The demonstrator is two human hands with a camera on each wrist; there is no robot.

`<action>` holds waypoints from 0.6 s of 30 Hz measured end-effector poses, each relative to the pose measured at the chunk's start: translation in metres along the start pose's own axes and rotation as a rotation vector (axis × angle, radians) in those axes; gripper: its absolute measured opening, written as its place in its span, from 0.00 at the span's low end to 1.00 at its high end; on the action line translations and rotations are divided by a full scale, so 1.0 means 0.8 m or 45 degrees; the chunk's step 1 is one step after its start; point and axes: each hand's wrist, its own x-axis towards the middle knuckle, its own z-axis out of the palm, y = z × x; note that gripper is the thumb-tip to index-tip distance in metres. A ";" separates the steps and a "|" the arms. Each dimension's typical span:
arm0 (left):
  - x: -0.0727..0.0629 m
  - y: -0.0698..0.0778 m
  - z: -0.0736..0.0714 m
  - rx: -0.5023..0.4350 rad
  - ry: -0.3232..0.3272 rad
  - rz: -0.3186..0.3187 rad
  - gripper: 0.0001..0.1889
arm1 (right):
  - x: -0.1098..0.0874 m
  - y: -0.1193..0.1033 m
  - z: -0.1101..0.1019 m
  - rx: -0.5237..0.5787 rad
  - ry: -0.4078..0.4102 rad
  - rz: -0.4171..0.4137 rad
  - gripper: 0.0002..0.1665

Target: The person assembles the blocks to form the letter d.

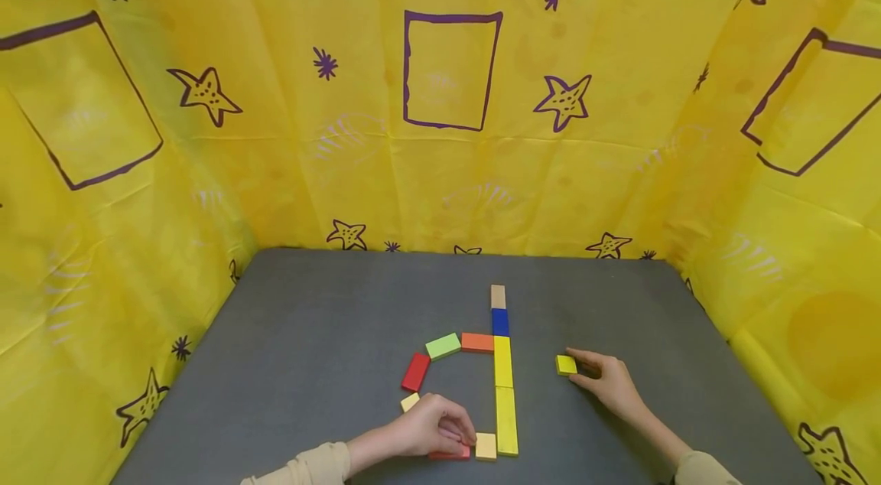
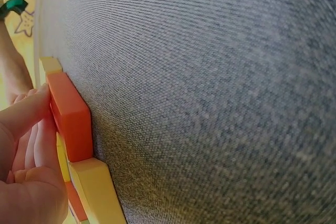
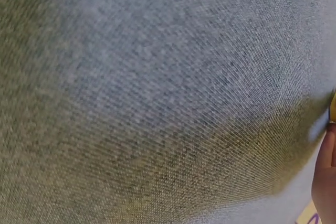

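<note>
With fingers curled, my left hand (image 1: 430, 424) holds a coral-red block (image 1: 450, 455) lying on the grey table. In the left wrist view the thumb rests at an edge of this coral-red block (image 2: 73, 124). One cream block (image 1: 486, 446) lies to its right, and another cream block (image 1: 410, 401) is partly covered by the hand. My right hand (image 1: 609, 384) pinches a small yellow block (image 1: 566, 365) between thumb and fingers, to the right of the laid-out shape. Only a sliver of that yellow block (image 3: 333, 109) enters the right wrist view.
A straight column holds two long yellow blocks (image 1: 505, 393), a blue block (image 1: 500, 322) and a tan block (image 1: 499, 296). Orange (image 1: 478, 343), light green (image 1: 443, 346) and red (image 1: 416, 372) blocks curve left from it. Yellow patterned cloth (image 1: 440, 164) surrounds the grey table (image 1: 310, 332).
</note>
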 end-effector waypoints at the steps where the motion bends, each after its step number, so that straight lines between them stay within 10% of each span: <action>1: 0.000 0.000 0.000 0.004 0.002 -0.001 0.08 | 0.000 0.000 0.001 -0.008 0.007 -0.005 0.26; 8: 0.001 -0.001 0.001 0.025 0.012 0.003 0.08 | -0.003 -0.010 0.002 0.004 -0.031 -0.040 0.24; 18: 0.002 0.001 0.001 -0.007 0.017 -0.024 0.08 | -0.004 -0.054 0.005 0.135 -0.482 -0.086 0.30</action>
